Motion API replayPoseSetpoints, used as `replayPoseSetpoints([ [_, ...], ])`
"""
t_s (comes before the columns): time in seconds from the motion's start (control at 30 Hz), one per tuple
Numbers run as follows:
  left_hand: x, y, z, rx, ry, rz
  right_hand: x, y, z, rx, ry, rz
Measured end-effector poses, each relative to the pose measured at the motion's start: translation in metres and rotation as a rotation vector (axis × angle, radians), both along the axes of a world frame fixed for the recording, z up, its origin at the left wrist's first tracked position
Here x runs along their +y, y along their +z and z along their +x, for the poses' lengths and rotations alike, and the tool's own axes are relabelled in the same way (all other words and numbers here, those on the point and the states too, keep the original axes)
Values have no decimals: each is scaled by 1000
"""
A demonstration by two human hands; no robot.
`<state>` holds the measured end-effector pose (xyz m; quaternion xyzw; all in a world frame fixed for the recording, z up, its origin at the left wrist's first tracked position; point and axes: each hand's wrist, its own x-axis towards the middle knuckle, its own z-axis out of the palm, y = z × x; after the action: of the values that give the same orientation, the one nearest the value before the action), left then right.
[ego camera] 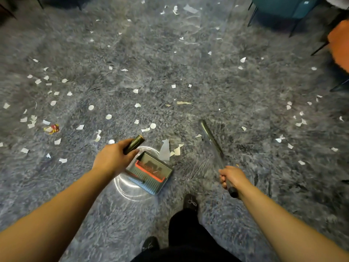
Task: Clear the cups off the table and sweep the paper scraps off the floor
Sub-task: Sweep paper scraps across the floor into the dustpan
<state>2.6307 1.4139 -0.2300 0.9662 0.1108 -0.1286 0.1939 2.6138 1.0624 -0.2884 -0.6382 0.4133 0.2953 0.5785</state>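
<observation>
Dozens of white torn paper scraps (108,116) lie scattered over the grey shaggy carpet floor (170,53), from the upper centre of the frame to both side edges; 1 red-and-yellow wrapper (51,128) lies at the left. Judged from this spread, sweeping is at an early stage and most of the floor remains to be done. No cups and no worktop are in view, so that part of the task cannot be assessed.

The left hand (113,157) has its grip closed around the dark cylindrical dustpan handle (133,144). The grey dustpan with the orange comb edge (151,172) sits low at the centre of the frame, mouth facing the upper right, toward a cluster of larger scraps just beyond it; the pan appears nearly empty.

The right hand (232,177) has its grip closed around the long metallic broom handle (212,140). Its long axis runs from the lower right up toward the frame centre. The broom head is motion-blurred and cannot be made out.
</observation>
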Motion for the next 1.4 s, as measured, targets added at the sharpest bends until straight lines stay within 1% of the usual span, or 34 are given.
replayPoseSetpoints([
  [0.1, -3, -4, 27, 29, -17, 36, -16, -16, 43, 37, 17, -13],
  [0.23, -2, -3, 51, 24, -48, 98, -25, -40, 90, 94, 64, -13],
  [0.4, -6, 0, 64, 2, -54, 91, -19, -63, 132, 180, 128, 15],
  [0.47, -5, -1, 68, -3, -62, 84, -15, -68, 142, 220, 179, 24],
  [0.53, -4, -2, 70, -16, -57, 78, -9, -68, 147, 251, 180, 49],
  [0.63, 1, -3, 71, -18, -56, 74, 2, -63, 142, 278, 58, 136],
  [0.7, 2, -4, 70, -13, -66, 49, 8, -60, 132, 280, 2, 147],
  [0.8, 4, -2, 69, -4, -88, 39, 22, -54, 116, 310, 74, 54],
  [0.87, 5, -1, 67, -11, -86, 31, 32, -52, 109, 268, 128, -26],
  [0.93, 8, -1, 65, -19, -93, 31, 40, -53, 105, 206, 154, -53],
  [1.1, 19, -3, 60, -19, -95, 24, 61, -52, 97, 181, 101, 2],
  [1.3, 33, -4, 47, -14, -105, 11, 86, -54, 59, 219, 164, 74],
  [1.4, 38, -3, 41, -7, -107, -4, 94, -45, 40, 184, 190, 84],
])
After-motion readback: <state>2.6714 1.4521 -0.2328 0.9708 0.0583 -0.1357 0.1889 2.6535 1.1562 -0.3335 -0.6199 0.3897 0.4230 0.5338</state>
